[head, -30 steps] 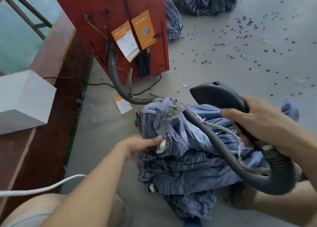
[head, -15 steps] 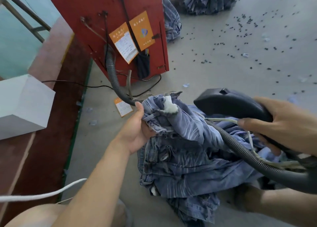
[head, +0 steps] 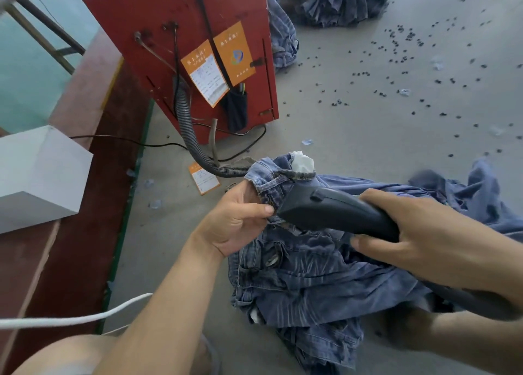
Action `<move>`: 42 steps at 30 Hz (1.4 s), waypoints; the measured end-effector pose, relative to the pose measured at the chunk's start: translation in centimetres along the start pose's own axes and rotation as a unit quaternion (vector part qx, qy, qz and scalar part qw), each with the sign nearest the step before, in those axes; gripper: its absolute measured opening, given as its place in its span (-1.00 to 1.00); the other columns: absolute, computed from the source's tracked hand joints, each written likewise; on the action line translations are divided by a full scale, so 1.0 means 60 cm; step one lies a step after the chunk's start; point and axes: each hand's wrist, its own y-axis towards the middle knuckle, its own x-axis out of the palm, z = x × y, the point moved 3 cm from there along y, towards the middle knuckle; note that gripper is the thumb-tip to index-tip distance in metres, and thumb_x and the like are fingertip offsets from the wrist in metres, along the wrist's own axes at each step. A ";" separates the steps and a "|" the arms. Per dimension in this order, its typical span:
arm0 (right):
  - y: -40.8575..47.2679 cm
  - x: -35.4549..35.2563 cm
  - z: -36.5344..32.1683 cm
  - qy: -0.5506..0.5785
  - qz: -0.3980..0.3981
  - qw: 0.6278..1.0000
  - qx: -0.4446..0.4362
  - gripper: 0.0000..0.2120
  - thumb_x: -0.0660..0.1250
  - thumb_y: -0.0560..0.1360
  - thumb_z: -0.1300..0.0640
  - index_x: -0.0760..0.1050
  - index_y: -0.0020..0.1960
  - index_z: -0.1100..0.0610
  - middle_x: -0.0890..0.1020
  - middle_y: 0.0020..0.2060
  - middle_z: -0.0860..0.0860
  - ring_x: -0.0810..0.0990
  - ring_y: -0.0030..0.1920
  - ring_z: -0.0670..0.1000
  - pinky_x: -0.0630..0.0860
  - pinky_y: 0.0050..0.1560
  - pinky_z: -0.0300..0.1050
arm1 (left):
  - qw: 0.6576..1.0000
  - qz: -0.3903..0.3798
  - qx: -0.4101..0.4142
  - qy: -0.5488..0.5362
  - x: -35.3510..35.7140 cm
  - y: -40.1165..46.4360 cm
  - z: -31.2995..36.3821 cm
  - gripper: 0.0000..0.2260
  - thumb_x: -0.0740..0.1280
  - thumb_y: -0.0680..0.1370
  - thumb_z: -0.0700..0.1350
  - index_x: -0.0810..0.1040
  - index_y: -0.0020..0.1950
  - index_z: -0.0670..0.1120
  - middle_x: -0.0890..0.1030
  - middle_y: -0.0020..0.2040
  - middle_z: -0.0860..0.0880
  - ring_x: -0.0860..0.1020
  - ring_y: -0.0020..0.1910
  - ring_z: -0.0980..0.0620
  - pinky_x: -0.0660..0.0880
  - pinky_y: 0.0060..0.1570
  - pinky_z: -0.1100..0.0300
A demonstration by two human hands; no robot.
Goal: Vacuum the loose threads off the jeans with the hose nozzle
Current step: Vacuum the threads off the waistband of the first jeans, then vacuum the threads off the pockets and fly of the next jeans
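Observation:
Blue jeans (head: pixel 305 278) lie bunched on the grey floor in front of me, the waistband raised with a white pocket lining (head: pixel 303 161) sticking out on top. My left hand (head: pixel 240 219) grips the waistband, thumb pinching the denim. My right hand (head: pixel 418 233) is wrapped round the handle of the dark hose nozzle (head: pixel 325 209), whose wide mouth presses against the waistband just right of my left thumb. The ribbed grey hose (head: pixel 189 136) runs from the red machine down to the jeans.
The red vacuum cabinet (head: pixel 181 34) with orange tags stands at the back left. A white box (head: pixel 39 170) sits on the dark red platform at left. More jeans (head: pixel 328 0) are piled at the far back. Small dark bits (head: pixel 396 71) litter the floor. A white cord (head: pixel 70 319) crosses the lower left.
My left hand lifted the waistband off the pile. My right hand swung the nozzle leftward and down from above the jeans onto the waistband.

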 end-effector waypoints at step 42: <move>0.065 -0.035 -0.007 0.021 0.167 0.985 0.049 -0.82 0.33 0.54 -0.20 0.40 -0.04 -0.15 0.59 -0.40 -0.06 0.55 -0.47 -0.10 0.42 -0.42 -0.09 | 1.000 0.016 0.011 -0.009 0.028 0.020 -0.030 -0.34 0.17 0.49 -0.56 0.21 0.60 -0.29 0.34 0.48 -0.40 0.34 0.45 -0.34 0.24 0.52 -0.27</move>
